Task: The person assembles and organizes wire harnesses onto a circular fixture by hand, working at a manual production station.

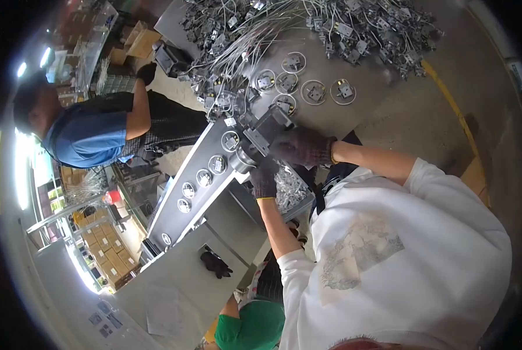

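Both my hands wear dark knit gloves and meet at a small metal machine [256, 142] beside the conveyor. My left hand [265, 179] is closed next to the machine's rounded grey end. Level with the machine's block, my right hand [300, 146] has its fingers curled in toward it. Whatever lies in the fingers of either hand is too dark to make out. On the grey conveyor belt [173, 224], several small metal units with coiled cables sit in a row, one coiled unit [230, 141] closest to the machine. More coiled units [315, 92] lie on the metal table [383, 108] beyond my hands.
Heaps of metal units with loose cables [354, 29] cover the table's far side. A bin of small silvery parts [293, 189] stands below my hands. A co-worker in blue [95, 137] stands across the belt; another in green [252, 324] is nearby. A black glove [216, 264] lies on a grey surface.
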A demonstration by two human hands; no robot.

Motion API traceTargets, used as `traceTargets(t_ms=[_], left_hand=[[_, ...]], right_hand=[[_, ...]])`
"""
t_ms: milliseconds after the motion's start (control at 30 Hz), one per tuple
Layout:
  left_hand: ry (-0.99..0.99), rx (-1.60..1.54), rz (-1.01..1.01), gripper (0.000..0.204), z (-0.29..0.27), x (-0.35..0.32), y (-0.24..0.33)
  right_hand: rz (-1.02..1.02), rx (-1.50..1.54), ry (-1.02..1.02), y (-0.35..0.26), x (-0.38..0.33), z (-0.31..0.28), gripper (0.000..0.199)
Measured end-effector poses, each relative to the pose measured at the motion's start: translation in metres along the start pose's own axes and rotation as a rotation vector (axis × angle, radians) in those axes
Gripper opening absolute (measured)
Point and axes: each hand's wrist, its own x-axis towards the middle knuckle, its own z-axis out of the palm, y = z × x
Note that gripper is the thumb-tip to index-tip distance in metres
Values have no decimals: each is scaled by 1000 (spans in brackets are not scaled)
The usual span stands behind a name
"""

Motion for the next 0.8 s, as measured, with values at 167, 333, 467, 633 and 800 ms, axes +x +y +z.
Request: traceTargets(t_ms=[167, 333, 467, 633, 800], left_hand=[[-19, 218, 256, 16, -18, -1, -12], [258, 976, 759, 14, -18, -41, 32], [215, -295, 216, 19, -13, -89, 74], [224, 91, 382, 58, 42, -148, 93], [84, 865, 700, 63, 40, -182, 133]], right_hand=[[-109, -186, 68, -11, 14, -4, 32], [-101, -100, -88, -26, 25, -7, 28], [-228, 4, -260, -51, 33, 10, 47], [-558, -6, -271, -87, 47, 35, 88], [-655, 81, -502, -122, 49, 0, 75]])
